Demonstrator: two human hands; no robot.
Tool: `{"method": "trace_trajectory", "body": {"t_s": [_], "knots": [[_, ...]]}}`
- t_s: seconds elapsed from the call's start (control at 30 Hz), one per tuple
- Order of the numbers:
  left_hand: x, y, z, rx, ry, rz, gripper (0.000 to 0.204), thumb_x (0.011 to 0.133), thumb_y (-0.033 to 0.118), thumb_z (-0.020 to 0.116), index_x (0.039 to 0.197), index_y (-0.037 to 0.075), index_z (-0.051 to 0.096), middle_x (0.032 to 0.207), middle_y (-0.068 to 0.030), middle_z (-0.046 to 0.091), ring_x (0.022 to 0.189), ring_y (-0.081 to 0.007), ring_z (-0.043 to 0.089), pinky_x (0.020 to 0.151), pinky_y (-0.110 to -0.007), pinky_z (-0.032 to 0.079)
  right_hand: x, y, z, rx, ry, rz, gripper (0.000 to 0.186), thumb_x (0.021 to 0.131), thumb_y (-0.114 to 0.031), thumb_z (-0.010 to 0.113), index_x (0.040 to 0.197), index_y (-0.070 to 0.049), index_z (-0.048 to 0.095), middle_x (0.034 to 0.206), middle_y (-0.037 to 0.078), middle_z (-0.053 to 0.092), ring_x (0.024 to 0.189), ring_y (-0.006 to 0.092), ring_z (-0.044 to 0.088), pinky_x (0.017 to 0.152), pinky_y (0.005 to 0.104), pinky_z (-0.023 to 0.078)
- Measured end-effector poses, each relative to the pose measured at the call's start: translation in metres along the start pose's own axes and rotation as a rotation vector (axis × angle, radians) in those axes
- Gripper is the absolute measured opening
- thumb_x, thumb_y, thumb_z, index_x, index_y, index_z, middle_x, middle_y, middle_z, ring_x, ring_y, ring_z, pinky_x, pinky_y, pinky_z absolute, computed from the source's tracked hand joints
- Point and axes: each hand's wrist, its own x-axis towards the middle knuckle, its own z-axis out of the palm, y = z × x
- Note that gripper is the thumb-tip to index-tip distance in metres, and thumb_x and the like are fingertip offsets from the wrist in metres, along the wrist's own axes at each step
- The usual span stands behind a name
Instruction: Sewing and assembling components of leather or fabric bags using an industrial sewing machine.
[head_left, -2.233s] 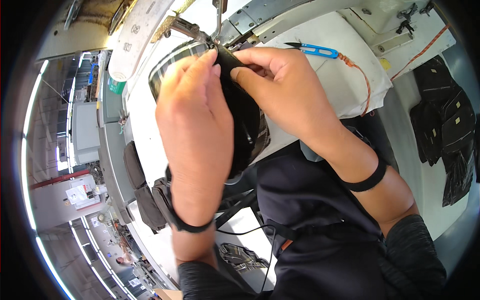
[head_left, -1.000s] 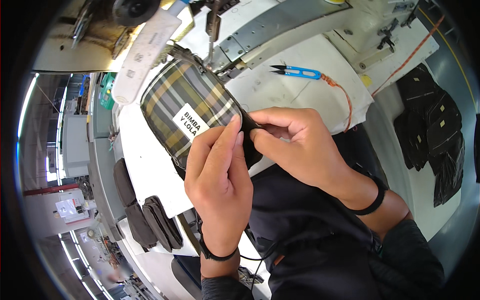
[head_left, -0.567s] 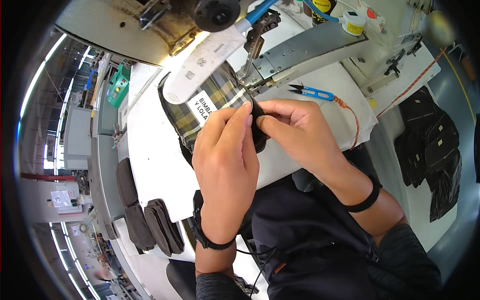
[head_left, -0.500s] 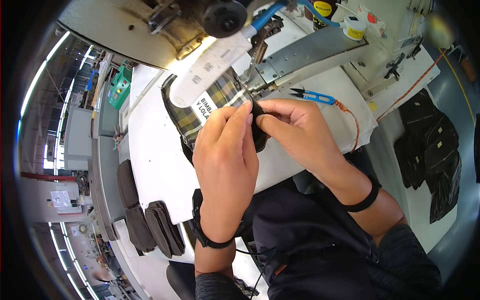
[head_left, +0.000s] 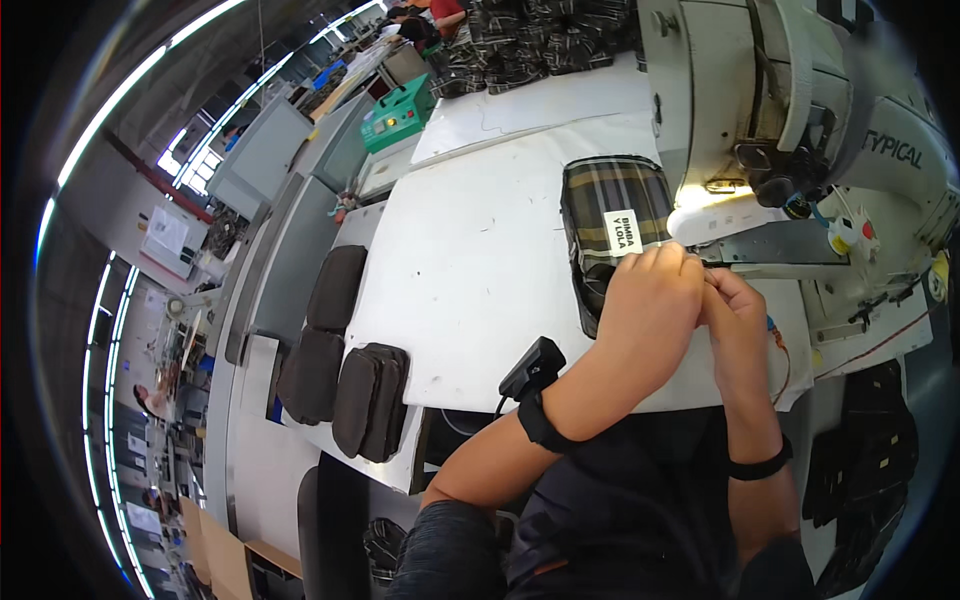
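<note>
A plaid fabric pouch (head_left: pixel 590 200) in brown, black and olive, with a white printed label, lies partly under the lit head of a sewing machine (head_left: pixel 735 110). My left hand (head_left: pixel 655 305) is closed on the pouch's near right edge, its fingertips bent in beside the machine's narrow arm (head_left: pixel 780 248). Close against it, my right hand (head_left: pixel 738 320) pinches the same edge; both sets of fingertips meet there. The exact fold between them is hidden behind my fingers, and so is the needle.
Dark brown pouches (head_left: pixel 372 400) lie at the table's left edge. A green box (head_left: pixel 398 115) stands at the far left, and plaid pieces (head_left: pixel 545 45) are heaped at the back. Right of my right hand hangs an orange cord (head_left: pixel 783 352); dark pieces (head_left: pixel 865 450) lie lower right.
The view has swung left and up, so the machine and pouch appear further right. Both hands stay at the pouch's edge by the machine. The blue snips are now mostly hidden behind my right hand.
</note>
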Motion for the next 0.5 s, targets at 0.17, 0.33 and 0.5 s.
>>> {"method": "trace_trajectory", "body": {"t_s": [0.17,0.33,0.5], "knots": [[-0.004,0.011,-0.005,0.236,0.082,0.059,0.03,0.079,0.006,0.072,0.108,0.004,0.063,0.103,-0.0112,0.06,0.108,-0.0294,0.057,0.09,-0.041,0.047,-0.002,-0.003,0.013,-0.032,0.045,-0.01,0.009,0.103,-0.009,0.066,0.102,-0.004,0.074,0.088,-0.003,0.071,0.076,0.0037,0.062,0.069,0.0224,0.05],[-0.009,0.016,-0.006,0.084,-0.225,-0.132,0.031,0.084,0.006,0.072,0.11,0.003,0.056,0.095,-0.0129,0.065,0.094,-0.0328,0.07,0.075,-0.042,0.055,-0.005,0.004,0.009,0.012,0.053,-0.033,0.007,0.102,-0.007,0.067,0.104,-0.002,0.072,0.089,-0.001,0.072,0.077,0.004,0.063,0.068,0.023,0.05],[0.002,-0.004,-0.004,0.048,-0.16,0.183,0.019,0.086,0.006,0.067,0.1,0.006,0.054,0.093,-0.014,0.063,0.09,-0.0353,0.068,0.072,-0.047,0.054,-0.005,0.033,0.021,0.019,0.155,-0.186,0.014,0.097,0.003,0.064,0.111,0.001,0.068,0.097,0.007,0.072,0.083,0.011,0.068,0.069,0.0282,0.056]]}}
